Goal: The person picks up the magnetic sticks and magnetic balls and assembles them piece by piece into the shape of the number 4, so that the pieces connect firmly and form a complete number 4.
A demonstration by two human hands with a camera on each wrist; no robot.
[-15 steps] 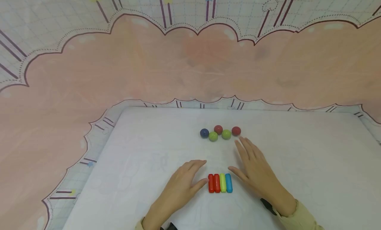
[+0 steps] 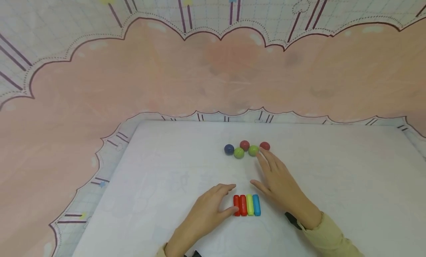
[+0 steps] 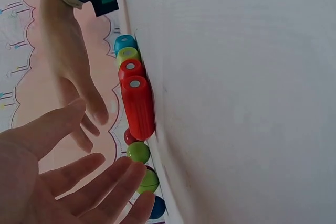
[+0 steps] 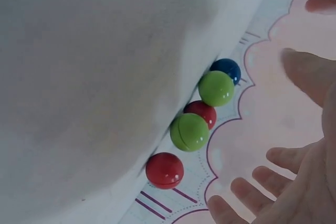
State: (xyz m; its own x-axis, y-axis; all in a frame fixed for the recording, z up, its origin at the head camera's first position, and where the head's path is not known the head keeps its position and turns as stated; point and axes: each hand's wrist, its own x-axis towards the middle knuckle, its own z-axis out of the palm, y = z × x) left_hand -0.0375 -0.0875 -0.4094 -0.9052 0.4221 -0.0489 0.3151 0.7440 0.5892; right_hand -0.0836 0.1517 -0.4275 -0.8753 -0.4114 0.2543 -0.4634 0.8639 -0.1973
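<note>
Four short rods lie side by side on the white table: two red rods (image 2: 243, 205), a yellow-green rod (image 2: 250, 205) and a blue rod (image 2: 256, 205). Grey discs show in their ends in the left wrist view. My left hand (image 2: 211, 209) hovers at their left with fingers spread, its thumb overlapping the outer red rod in the head view. Farther back sits a loose row of balls: a dark blue ball (image 2: 229, 149), two green balls (image 2: 239, 153) and two red balls (image 2: 244, 145). My right hand (image 2: 283, 185), fingers extended and holding nothing, has its fingertips close to the right-hand balls.
The white tabletop (image 2: 159, 157) carries the rods and balls. Beyond its far edge hangs a peach cloth (image 2: 199, 75) with cloud outlines. Black bands sit at both wrists, below light yellow sleeves (image 2: 332, 234).
My right hand has shifted left, bringing its fingertips over the edge of the right-hand balls in the head view. My left hand has moved slightly right towards the rods, which stay put.
</note>
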